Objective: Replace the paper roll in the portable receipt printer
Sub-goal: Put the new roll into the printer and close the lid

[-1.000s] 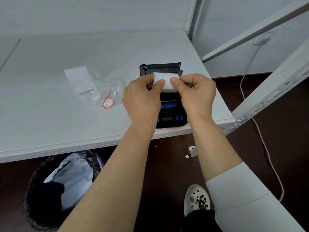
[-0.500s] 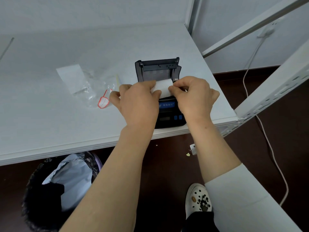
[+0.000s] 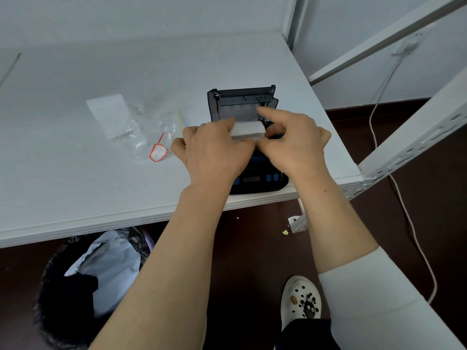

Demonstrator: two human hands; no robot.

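Over open printer (image 3: pixel 242 102), both hands' grip on paper roll (image 3: pixel 248 129)

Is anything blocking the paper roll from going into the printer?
Nothing visible does. The printer has its lid flipped up, and the left hand and right hand hold the paper roll right at the open bay. The bay's inside is hidden.

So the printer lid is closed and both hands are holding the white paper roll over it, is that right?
Not quite. The head view shows the printer lid standing open, not closed. The left hand and right hand do hold the white paper roll over it.
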